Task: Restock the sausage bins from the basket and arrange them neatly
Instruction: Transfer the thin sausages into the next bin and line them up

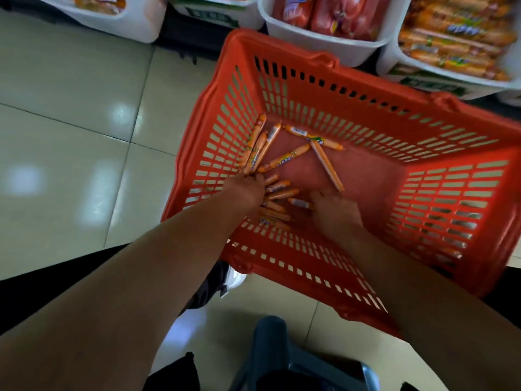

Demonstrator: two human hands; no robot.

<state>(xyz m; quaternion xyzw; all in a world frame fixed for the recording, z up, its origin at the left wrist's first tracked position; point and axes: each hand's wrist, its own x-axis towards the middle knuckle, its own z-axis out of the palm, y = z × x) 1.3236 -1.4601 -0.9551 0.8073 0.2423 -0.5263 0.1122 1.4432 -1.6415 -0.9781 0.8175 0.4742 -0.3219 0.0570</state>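
A red plastic basket stands on the floor with several thin orange sausage sticks scattered on its bottom. Both my hands reach down into it. My left hand lies over a cluster of sticks near the left wall, with its fingers hidden among them. My right hand rests on the basket bottom beside that cluster, touching a stick. Whether either hand grips anything is hidden. At the top right, a white bin holds orange sausages.
More white bins line the top: one with pink sausage packs and two others to the left. Glossy beige floor tiles stretch left of the basket. A grey stool or cart frame sits below, and a shoe shows under my left arm.
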